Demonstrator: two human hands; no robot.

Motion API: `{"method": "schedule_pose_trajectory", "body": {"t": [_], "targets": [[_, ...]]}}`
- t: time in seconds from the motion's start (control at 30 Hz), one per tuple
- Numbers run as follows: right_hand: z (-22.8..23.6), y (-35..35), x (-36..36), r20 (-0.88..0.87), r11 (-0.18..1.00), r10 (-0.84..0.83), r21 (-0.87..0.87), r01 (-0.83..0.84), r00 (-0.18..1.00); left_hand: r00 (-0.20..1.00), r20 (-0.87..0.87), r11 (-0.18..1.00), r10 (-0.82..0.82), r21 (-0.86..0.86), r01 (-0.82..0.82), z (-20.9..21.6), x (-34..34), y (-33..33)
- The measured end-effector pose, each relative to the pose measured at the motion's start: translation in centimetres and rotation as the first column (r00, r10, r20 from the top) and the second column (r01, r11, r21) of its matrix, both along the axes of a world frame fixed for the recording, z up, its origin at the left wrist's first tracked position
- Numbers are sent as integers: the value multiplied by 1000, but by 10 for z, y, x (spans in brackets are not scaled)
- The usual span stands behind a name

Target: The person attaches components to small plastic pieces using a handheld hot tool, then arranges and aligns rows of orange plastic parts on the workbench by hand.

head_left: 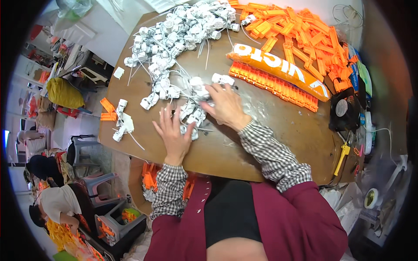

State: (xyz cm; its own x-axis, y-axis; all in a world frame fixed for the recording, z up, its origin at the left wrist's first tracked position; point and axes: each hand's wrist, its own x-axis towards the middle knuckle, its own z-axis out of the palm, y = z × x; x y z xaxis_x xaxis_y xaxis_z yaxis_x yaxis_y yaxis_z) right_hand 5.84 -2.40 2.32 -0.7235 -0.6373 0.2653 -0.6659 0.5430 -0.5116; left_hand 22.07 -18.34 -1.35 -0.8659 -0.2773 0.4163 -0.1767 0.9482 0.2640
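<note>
My left hand (pixel 174 135) rests over the brown table (pixel 217 154) with its fingers spread, beside a small cluster of white plastic fittings with thin cables (pixel 191 111). To its right, my right hand (pixel 227 106) reaches in with fingers stretched out, its fingertips touching or just above the same cluster. No fitting is plainly gripped by either hand; the undersides of my fingers are hidden. One white fitting (pixel 223 79) lies just beyond my right fingertips. From the cluster, a large pile of similar white fittings (pixel 183 32) spreads toward the far edge.
Far right is a heap of orange plastic pieces (pixel 300 32). An orange printed packet (pixel 278 69) lies along a row of orange pieces (pixel 274 87). A black fan (pixel 345 108) and yellow tool (pixel 342 158) sit right. Other people (pixel 61 204) are at lower left.
</note>
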Motion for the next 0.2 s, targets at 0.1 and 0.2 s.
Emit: {"method": "schedule_pose_trajectory", "body": {"t": [0.1, 0.2], "targets": [[-7, 54, 9, -92, 999, -1, -40, -3, 996, 980, 7, 980, 197, 14, -197, -6, -16, -13], [-20, 104, 7, -150, 994, 100, -34, -107, 984, 957, -36, 948, 288, -131, -291, -4, -48, -33]]}}
